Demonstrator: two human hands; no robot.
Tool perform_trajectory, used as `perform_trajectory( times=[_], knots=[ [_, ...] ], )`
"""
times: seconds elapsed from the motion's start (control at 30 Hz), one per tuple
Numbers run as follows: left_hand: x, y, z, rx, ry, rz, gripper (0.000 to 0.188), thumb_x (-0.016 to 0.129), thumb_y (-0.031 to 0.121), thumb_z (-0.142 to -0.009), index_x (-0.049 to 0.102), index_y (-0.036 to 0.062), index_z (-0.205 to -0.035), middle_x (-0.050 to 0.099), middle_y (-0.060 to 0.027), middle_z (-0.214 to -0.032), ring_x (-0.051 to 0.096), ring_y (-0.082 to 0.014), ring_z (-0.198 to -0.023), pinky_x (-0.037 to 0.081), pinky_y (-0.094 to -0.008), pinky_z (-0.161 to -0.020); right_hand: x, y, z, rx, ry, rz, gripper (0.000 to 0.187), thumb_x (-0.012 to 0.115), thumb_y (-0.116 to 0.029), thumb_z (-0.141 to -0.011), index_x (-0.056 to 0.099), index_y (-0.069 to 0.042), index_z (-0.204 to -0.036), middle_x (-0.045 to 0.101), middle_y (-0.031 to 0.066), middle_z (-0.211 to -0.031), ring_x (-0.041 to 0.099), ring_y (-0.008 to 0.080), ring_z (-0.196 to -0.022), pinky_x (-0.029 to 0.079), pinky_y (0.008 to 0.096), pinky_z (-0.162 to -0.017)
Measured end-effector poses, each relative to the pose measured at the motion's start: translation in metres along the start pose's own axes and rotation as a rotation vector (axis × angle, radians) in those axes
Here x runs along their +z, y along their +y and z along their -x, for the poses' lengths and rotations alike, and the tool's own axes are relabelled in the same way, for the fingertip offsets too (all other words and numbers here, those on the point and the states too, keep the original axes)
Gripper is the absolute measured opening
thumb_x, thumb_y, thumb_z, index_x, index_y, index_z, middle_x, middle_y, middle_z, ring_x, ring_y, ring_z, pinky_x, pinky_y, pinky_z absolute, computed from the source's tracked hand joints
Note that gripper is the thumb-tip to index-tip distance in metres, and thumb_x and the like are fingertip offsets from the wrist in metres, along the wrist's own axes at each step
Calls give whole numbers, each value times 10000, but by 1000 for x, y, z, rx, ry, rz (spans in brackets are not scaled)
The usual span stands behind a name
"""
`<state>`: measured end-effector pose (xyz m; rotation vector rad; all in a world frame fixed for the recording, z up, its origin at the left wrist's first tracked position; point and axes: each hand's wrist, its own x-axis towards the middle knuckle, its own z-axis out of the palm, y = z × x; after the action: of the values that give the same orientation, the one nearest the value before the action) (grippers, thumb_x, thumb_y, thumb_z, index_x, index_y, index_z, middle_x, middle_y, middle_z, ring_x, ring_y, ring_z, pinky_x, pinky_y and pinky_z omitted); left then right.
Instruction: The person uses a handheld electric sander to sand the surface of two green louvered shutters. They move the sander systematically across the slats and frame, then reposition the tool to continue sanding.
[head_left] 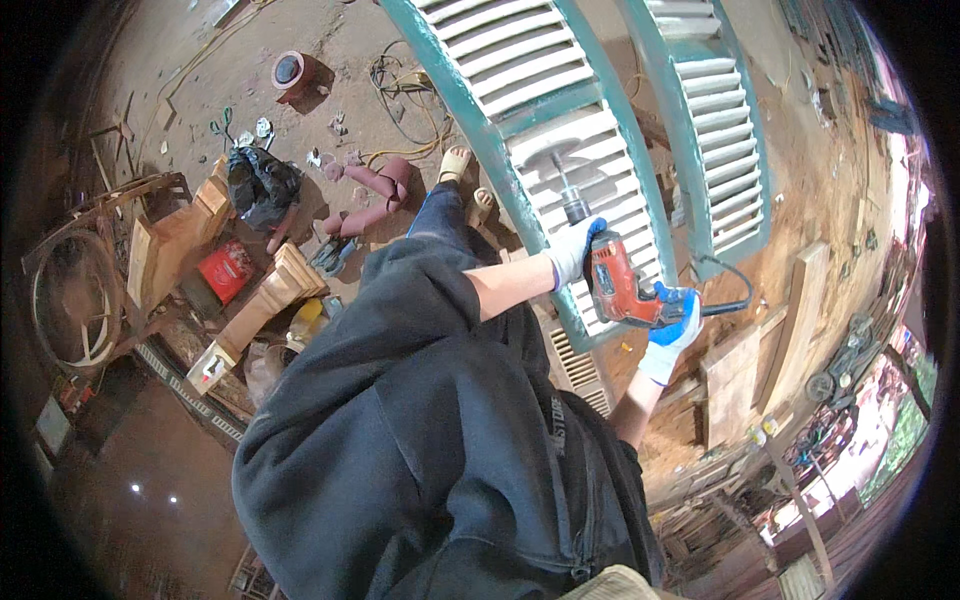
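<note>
Both my hands, in white and blue work gloves, hold a red power drill [615, 280]. My left hand [572, 250] is closed round its front end, just behind the chuck. The rear handle is gripped by my right hand [675, 330], where a black cable leaves the tool. From the chuck a metal shaft runs to a pale round disc [558, 152], blurred as if spinning. It lies over the white slats of a green-framed louvred shutter [542, 110]; whether it touches them I cannot tell. The fingers' far sides are hidden by the drill.
A second green louvred shutter [755, 185] stands to the right. Wooden boards [795, 325] lie beyond it. To my left are a maroon abrasive roll [385, 190], a black plastic bag [262, 188], a red container [226, 270] and pale timber pieces [265, 305]. Coiled cables [410, 95] lie near my feet.
</note>
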<state>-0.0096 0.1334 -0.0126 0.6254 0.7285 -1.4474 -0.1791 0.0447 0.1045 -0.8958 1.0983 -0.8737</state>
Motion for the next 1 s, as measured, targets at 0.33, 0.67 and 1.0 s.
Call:
perform_trajectory(
  times=[0.33,0.67,1.0],
  knots=[
    [-3,122,-20,238,-83,17,187,622,273,-862,605,95,-915,660,-81,-826,636,-210,-716,528,-361,-673,114,50,-40,-54,-68,130,131,625,-132,-852,596,-10,-815,647,112,-770,637,222,-687,527,367,-758],
    [26,136,-29,311,-7,-197,250,655,340,-849,629,112,-946,654,-40,-823,612,-159,-699,489,-316,-646,119,48,-59,-53,-29,44,265,569,-260,-884,563,-22,-768,617,128,-718,625,288,-704,532,477,-787],
    [1,160,-22,485,118,-45,228,641,262,-862,643,49,-942,674,-98,-848,654,-212,-707,538,-371,-677,156,61,-74,15,25,53,169,595,-135,-849,593,-4,-743,628,126,-697,631,254,-652,550,456,-727]
  ],
)
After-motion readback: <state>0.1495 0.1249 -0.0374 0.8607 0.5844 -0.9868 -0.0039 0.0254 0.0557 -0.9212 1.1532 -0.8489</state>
